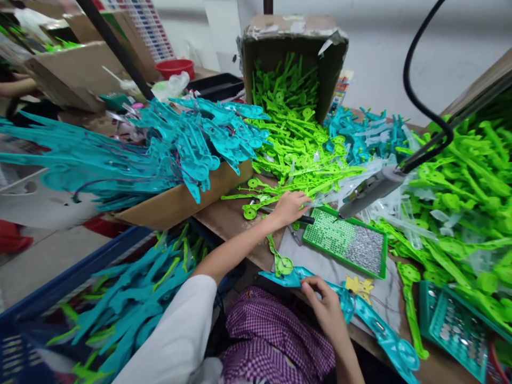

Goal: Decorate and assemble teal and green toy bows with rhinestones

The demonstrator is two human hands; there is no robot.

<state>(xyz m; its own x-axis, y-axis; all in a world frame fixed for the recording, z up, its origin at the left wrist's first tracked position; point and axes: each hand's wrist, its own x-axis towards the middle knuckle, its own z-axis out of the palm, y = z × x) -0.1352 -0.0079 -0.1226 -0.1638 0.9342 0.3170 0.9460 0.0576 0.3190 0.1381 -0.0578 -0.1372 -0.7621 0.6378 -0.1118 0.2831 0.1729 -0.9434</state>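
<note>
My left hand [292, 207] reaches to the front edge of the pile, fingers bent and bunched beside translucent plastic strips [332, 194]; what lies between its fingertips is hidden. My right hand [325, 303] is closed, thumb and forefinger on a long blue plastic part [294, 277] at the table's front edge. A green plastic arm with a round disc [284, 265] rests on the blue part's left end. A small yellow piece [359, 288] lies beside the blue part. Above the green tray [326, 226] with small metal pieces hangs a grey power screwdriver [372, 192].
A cardboard box [294, 26] spills green parts onto the table. Blue parts [180, 138] with wires are heaped in a box on the left. A blue crate [24, 304] stands below. Teal trays [452, 325] sit at right. A co-worker's arm [18, 86] shows far left.
</note>
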